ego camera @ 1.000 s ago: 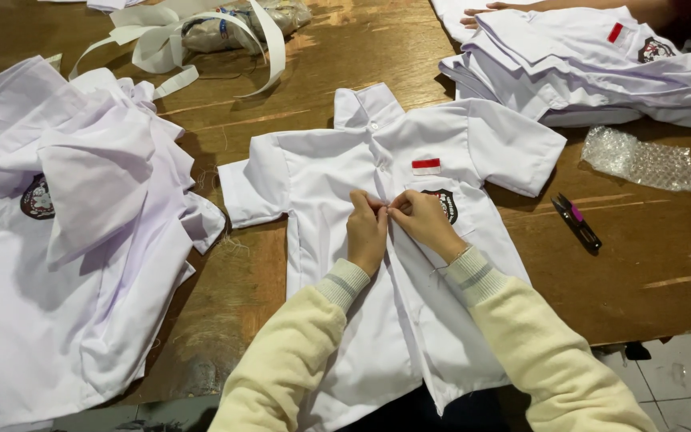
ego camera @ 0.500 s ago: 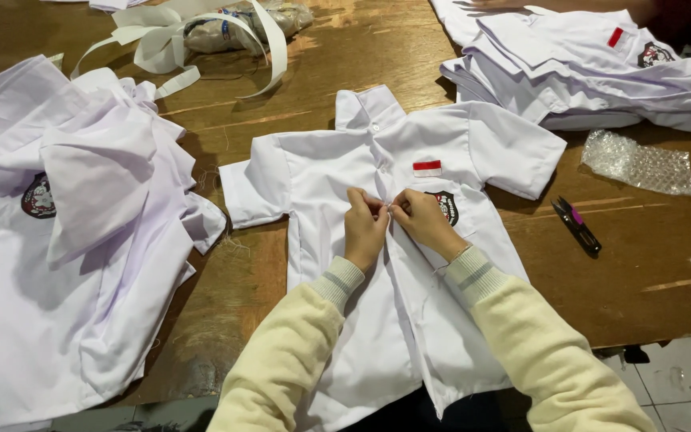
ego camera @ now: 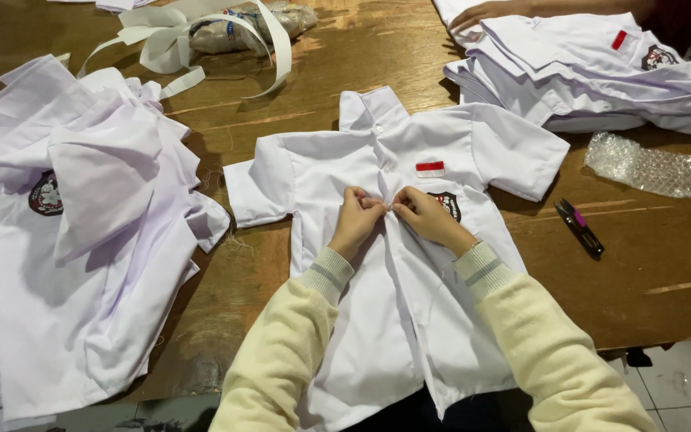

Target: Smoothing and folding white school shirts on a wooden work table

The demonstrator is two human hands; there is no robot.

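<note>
White short-sleeved school shirt (ego camera: 397, 264): flat on wooden table (ego camera: 281, 104), front up for buttoning. Your left hand (ego camera: 356, 226) and right hand (ego camera: 428, 218) pinch its placket closed at chest. Thread snips (ego camera: 581, 228) nearby.

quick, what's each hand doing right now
left hand: closed, pinching the white shirt at its front placket
right hand: closed, pinching the same placket
</note>
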